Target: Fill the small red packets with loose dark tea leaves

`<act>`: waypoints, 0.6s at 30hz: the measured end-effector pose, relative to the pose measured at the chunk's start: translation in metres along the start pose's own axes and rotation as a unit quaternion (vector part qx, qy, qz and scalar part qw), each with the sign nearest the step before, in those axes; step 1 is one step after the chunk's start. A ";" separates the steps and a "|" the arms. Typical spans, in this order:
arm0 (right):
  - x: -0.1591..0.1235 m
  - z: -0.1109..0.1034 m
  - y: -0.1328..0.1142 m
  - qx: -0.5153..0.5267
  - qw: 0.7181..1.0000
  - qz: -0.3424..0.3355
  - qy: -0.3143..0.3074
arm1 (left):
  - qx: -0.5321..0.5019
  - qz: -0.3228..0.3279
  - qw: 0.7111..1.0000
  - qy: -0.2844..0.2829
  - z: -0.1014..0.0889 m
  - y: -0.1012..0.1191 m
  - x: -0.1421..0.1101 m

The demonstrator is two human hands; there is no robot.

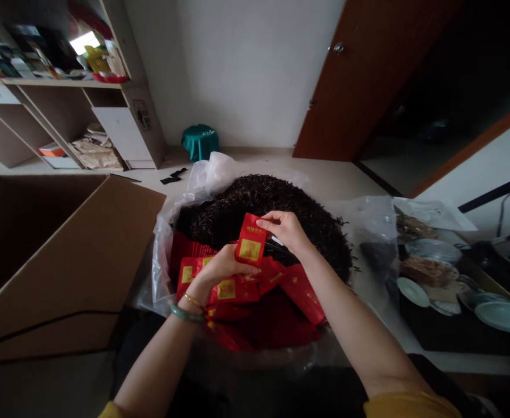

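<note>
A red packet (pixel 250 248) with a yellow label is held upright between my two hands. My left hand (pixel 227 264) is closed round its lower edge. The thumb and fingers of my right hand (pixel 286 229) pinch its upper right corner. Behind the packet rises a heap of dark, dry, twisted leaves that look like loose tea (pixel 255 194), inside a clear plastic bag (pixel 163 255). More red packets (pixel 298 287) lie below my hands at the near side of the heap. Something small and white shows beside my right fingers, too indistinct to name.
At the left stands an open cardboard box (pixel 128 244). To the right, a dark tray (pixel 437 331) bears dishes and a brownish block. A shelf unit (pixel 141 116), a green cloth-covered stool (pixel 200 142) and a brown door (pixel 346 87) are farther back.
</note>
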State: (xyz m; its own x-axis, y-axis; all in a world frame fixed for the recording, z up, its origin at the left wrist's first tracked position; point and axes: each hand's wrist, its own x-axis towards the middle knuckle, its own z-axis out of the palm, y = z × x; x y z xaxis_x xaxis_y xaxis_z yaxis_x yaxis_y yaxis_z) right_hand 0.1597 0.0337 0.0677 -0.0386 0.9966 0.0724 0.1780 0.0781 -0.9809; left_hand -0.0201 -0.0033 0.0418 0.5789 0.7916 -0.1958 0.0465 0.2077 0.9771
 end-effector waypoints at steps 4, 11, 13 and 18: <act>-0.002 -0.006 0.001 -0.009 1.000 -0.024 0.015 | 0.045 -0.001 0.999 -0.029 -0.003 0.006 -0.002; -0.008 0.001 -0.001 -0.024 0.999 -0.043 -0.005 | -0.018 0.010 0.997 0.074 -0.003 -0.001 0.001; -0.013 0.008 -0.003 -0.038 0.997 -0.064 -0.018 | -0.092 0.022 0.992 0.085 -0.003 -0.001 0.001; -0.008 0.003 0.010 -0.073 0.995 -0.069 -0.026 | -0.162 -0.004 0.979 0.120 -0.001 0.000 0.002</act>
State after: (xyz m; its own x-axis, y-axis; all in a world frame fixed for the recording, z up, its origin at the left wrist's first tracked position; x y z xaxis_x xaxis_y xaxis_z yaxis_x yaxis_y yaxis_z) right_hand 0.1591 0.0261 0.0564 -0.1232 0.9737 0.1918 0.3084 0.2213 -0.9252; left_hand -0.0202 -0.0013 0.0418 0.3690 0.8938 -0.2548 -0.2337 0.3546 0.9053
